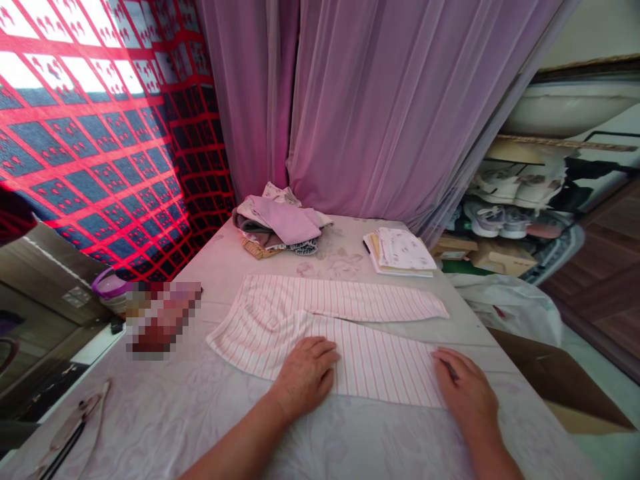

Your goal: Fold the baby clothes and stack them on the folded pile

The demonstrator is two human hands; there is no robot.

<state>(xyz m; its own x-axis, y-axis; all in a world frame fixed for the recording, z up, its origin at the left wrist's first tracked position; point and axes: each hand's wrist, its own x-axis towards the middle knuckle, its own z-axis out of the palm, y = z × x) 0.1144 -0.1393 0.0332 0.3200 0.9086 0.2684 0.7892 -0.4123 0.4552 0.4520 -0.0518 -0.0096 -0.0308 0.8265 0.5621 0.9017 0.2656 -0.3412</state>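
Observation:
A pair of striped pants [385,360], white with thin pink lines, lies spread on the table with the waist to the left and both legs pointing right. My left hand [307,373] rests on the upper part of the nearer leg, palm down, its fingers slightly bent over the fabric. At the hem of that same leg, my right hand [467,390] has the cloth edge between thumb and fingers. The farther leg lies untouched.
Behind the pants sits a heap of clothes [285,223] on a wicker basket. A folded stack of cloths [400,252] is at the back right. Eyeglasses [77,427] lie at the front left, near a blurred-out item [163,320]. A cardboard box [560,380] stands beyond the right edge.

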